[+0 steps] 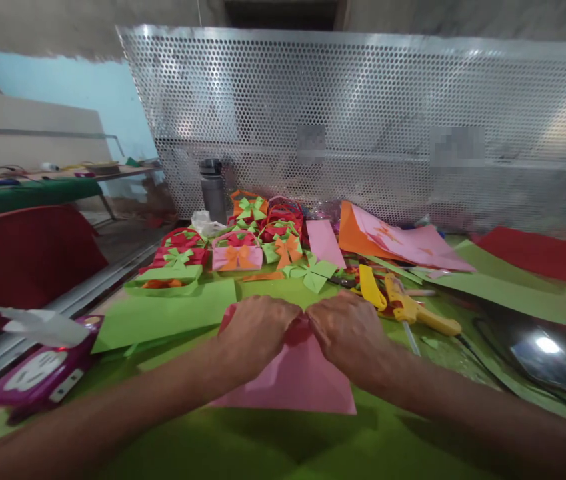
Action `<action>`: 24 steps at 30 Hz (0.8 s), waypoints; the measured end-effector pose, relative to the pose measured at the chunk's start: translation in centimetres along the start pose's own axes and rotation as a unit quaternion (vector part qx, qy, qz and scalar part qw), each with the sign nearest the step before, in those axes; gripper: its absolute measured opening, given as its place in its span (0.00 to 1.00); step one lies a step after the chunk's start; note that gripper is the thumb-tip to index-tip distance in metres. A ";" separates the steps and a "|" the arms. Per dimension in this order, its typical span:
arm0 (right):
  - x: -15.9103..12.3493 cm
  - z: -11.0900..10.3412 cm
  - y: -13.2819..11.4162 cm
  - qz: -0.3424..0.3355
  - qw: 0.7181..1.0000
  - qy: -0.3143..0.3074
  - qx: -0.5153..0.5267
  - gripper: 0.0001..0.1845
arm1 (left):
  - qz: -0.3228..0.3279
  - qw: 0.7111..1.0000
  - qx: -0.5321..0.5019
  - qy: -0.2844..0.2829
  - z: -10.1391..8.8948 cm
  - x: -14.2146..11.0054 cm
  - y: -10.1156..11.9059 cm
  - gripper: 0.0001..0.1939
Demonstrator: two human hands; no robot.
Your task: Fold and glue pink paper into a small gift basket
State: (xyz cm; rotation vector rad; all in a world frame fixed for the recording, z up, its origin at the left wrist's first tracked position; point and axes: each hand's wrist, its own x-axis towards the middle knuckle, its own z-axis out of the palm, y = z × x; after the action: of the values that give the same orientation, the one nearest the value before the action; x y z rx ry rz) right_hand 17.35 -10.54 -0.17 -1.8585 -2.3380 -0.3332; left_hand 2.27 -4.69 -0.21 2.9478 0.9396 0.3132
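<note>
Both hands are working with the grip drawn together: the left hand (263, 330) is closing its curled fingers on the far part of a pink sheet (295, 383), and the right hand (345, 330) is pinching the same part just beside it, the two nearly touching at the middle. The fingertips are hiding beneath the knuckles, so their exact placing cannot be told. The backs of both hands are facing up, the wrists are bending inward, and the forearms are reaching in from the lower corners, converging on the paper. The pink sheet is lying in front of the person on the green-covered bench (263, 450), its near edge spreading toward the viewer. A green sheet (177, 310) is lying to the left hand's left, while a yellow glue gun (405, 305) is resting to the right hand's right, near yellow-handled scissors (373, 288).
</note>
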 end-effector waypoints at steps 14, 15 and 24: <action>-0.2 0.2 0.2 -0.024 0.999 0.027 0.029 0.09 | 0.028 1.000 -0.002 -0.004 0.3 0.0 -0.3 0.08; -0.3 0.1 0.1 -0.018 0.999 0.021 0.033 0.10 | 0.031 1.000 -0.004 -0.005 0.3 0.0 -0.3 0.09; 0.0 -1.8 0.0 0.003 0.994 -0.083 0.076 0.07 | 0.045 0.999 -0.018 -0.014 0.6 -0.2 -0.6 0.10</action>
State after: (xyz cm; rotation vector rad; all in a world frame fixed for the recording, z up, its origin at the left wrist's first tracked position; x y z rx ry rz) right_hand 17.27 -10.99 1.57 -1.8856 -2.3848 0.0013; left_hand 1.89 -4.36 -0.91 2.9598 0.7908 0.2862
